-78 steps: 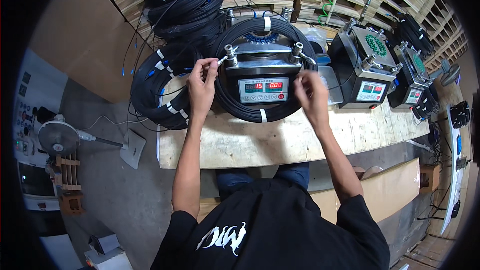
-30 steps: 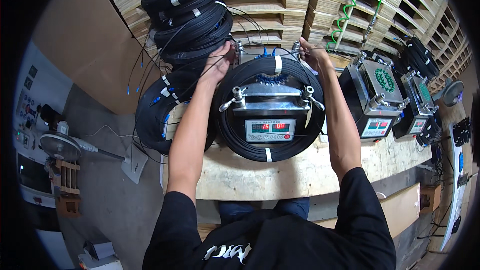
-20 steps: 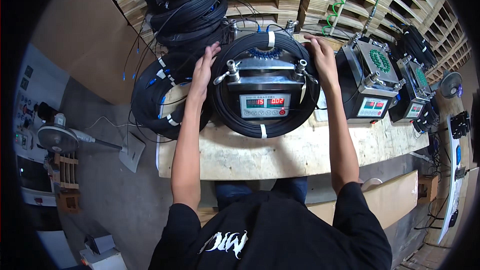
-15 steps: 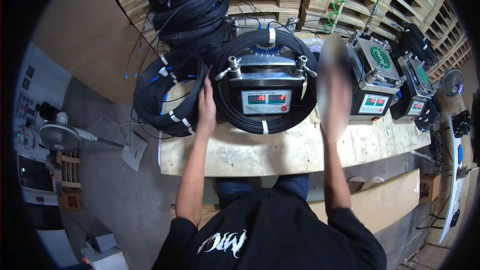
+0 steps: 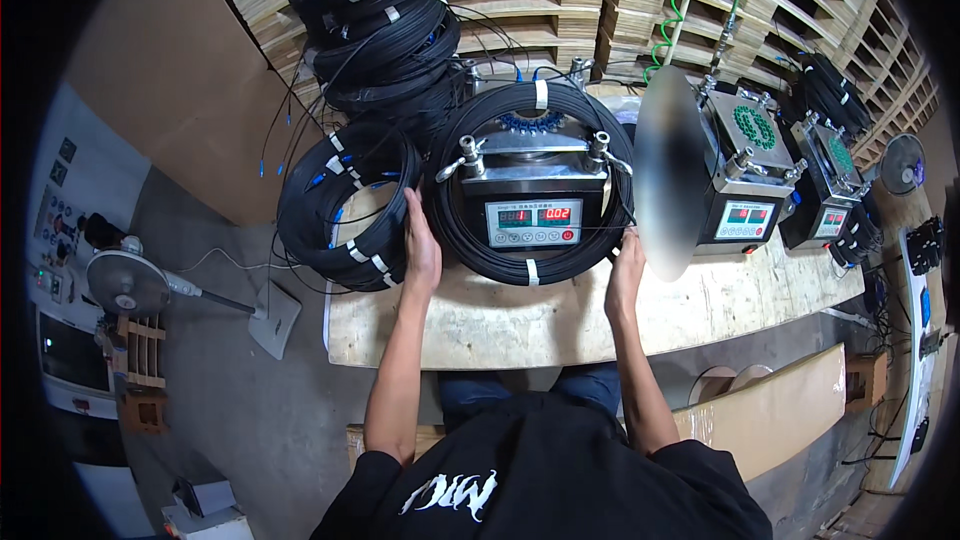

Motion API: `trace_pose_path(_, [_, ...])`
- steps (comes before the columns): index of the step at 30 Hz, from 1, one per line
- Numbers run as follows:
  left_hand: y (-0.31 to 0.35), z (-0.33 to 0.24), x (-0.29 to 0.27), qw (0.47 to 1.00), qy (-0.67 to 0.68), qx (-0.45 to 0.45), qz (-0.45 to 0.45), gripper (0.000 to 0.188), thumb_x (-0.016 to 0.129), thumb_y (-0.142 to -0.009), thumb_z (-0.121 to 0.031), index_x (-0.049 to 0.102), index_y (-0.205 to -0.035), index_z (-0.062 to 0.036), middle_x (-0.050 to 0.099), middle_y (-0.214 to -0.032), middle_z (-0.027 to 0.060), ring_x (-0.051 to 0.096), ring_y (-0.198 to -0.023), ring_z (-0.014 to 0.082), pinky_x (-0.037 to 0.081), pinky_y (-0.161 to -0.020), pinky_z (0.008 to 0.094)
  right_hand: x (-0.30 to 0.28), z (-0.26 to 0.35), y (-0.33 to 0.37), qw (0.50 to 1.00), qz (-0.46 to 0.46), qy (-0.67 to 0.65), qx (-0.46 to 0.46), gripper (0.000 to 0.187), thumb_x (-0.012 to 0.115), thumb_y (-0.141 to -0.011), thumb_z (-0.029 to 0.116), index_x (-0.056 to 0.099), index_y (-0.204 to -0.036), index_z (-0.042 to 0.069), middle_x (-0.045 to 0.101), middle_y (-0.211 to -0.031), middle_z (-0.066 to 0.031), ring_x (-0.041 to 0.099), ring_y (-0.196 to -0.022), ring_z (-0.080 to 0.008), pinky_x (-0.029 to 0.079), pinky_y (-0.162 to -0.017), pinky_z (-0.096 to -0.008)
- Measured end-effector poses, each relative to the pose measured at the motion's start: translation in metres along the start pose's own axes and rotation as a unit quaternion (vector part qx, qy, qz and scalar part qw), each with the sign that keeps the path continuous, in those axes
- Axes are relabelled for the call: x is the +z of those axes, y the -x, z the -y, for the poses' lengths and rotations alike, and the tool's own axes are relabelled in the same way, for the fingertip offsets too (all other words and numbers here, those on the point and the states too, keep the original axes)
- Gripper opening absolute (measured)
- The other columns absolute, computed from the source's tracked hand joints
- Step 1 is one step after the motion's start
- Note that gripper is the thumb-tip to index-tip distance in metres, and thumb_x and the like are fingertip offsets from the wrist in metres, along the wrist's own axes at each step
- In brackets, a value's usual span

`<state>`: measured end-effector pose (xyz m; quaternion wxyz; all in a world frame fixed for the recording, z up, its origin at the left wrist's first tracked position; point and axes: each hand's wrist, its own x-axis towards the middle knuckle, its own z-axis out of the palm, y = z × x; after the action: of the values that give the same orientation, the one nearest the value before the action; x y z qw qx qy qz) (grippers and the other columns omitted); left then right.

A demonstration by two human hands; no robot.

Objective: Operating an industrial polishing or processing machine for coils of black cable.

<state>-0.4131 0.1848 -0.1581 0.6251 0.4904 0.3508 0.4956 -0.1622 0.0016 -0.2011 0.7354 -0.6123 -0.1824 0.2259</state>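
"Where was the coil?"

"At the centre of the frame, the black coil (image 5: 560, 268) looped around the front of a machine (image 5: 535, 188), and its lit panel (image 5: 530, 225) showed through the ring. The machine stood on the wooden table (image 5: 480, 325)."

"What had just changed?"

"The right hand (image 5: 627, 268). Half a second earlier, its forearm ran up into the grey blurred patch (image 5: 670, 170) right of centre; now the hand was lower, at the coil's lower right edge. The digits on the panel had changed too."

"Was it gripping anything?"

"Its fingers were bent near a thin cable (image 5: 605, 228), but I couldn't tell whether they pinched that, the coil's edge or nothing."

"And the left hand (image 5: 423, 252)?"

"Flat, fingers extended and holding nothing, much where it had been: between the central ring and the smaller coil (image 5: 395, 230) at left. Whether it touched either, I couldn't tell."

"So what did that mean for the work?"

"To my eye, attention had moved to the ring's lower sides, away from the knobs (image 5: 600, 152). The coil seemed to stay up without a firm hold."
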Motion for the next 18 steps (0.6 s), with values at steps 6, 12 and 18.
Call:
trace_pose_path(6, [-0.033,-0.061,0.019,0.984,-0.075,0.083,0.141,0.061,0.026,-0.109,-0.041,0.040,-0.147,0.0043,0.039,-0.154,0.0140,0.032,-0.145,0.0211,0.018,-0.121,0.0309,-0.036,0.087,-0.026,0.935,0.127,0.323,-0.079,0.033,0.057,-0.095,0.018,0.069,-0.083,-0.011,0.069,-0.067,-0.0139,0.066,-0.059,-0.0166,0.051,-0.058,-0.0312])
trace_pose_path(12, [-0.088,-0.102,0.038,0.960,-0.080,-0.025,0.267,0.053,0.035,-0.108,-0.037,0.046,-0.144,0.0012,0.054,-0.140,0.0141,0.049,-0.130,0.0186,0.030,-0.115,0.0304,-0.017,0.203,-0.045,0.835,0.313,0.447,0.069,0.038,0.055,-0.096,0.022,0.071,-0.076,-0.006,0.068,-0.060,-0.0120,0.062,-0.044,-0.0164,0.045,-0.039,-0.0281])
trace_pose_path(18, [-0.122,-0.113,0.056,0.948,-0.138,-0.088,0.272,0.047,0.042,-0.107,-0.034,0.050,-0.143,-0.0048,0.062,-0.125,0.0095,0.059,-0.109,0.0137,0.046,-0.096,0.0265,-0.036,0.208,-0.039,0.817,0.458,0.327,0.129,0.042,0.049,-0.102,0.026,0.068,-0.097,-0.011,0.070,-0.069,-0.0165,0.070,-0.054,-0.0207,0.049,-0.038,-0.0267])
